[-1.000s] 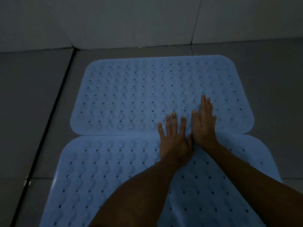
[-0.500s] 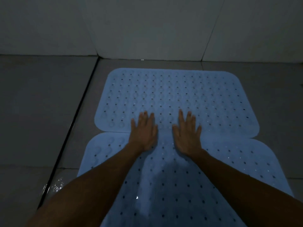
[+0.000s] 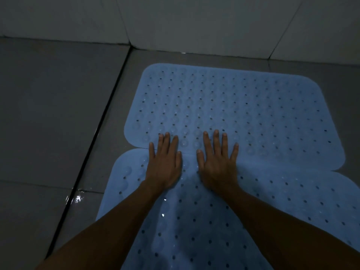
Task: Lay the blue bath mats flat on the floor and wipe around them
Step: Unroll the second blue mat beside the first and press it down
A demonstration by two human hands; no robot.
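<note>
Two light blue perforated bath mats lie flat on the grey tiled floor, edge to edge. The far mat (image 3: 243, 114) reaches toward the wall; the near mat (image 3: 194, 221) runs under my arms. My left hand (image 3: 164, 162) and my right hand (image 3: 217, 162) press palm-down across the seam between the mats, fingers spread, fingertips on the far mat. Neither hand holds anything.
A dark grout groove (image 3: 93, 145) runs diagonally along the floor left of the mats. A wet glint (image 3: 77, 198) shines on the tile beside the near mat's left edge. The tiled wall (image 3: 194, 22) stands just beyond the far mat.
My hands have slid left along the seam and spread apart from touching each other. The view has shifted, so the mats sit further right in the frame.
</note>
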